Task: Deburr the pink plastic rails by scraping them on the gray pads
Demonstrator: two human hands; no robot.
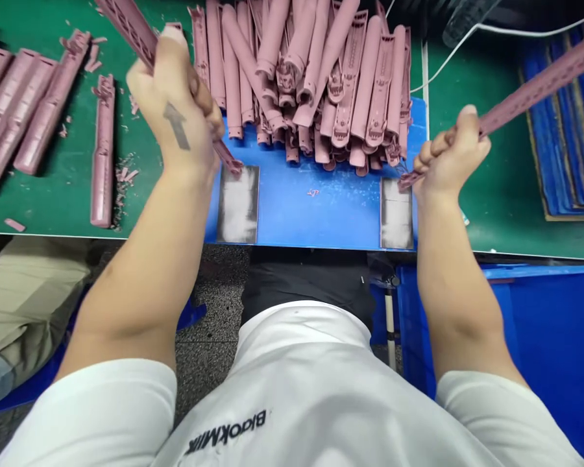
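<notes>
My left hand is closed round a long pink plastic molded part. Its lower end shows below the fingers, at the top edge of a worn grey-white pad. On the other side, my right hand grips a second long pink plastic part, slanting up to the right. That part's lower end lies over the top of another worn pad. Whether either end touches its pad I cannot tell. Between and beyond my hands, a heap of similar pink parts rests on a blue sheet.
Several pink parts and one single part lie on the green table at left, among pink scraps. Blue stacked panels stand at right, near a white cable. A person's leg shows at lower left.
</notes>
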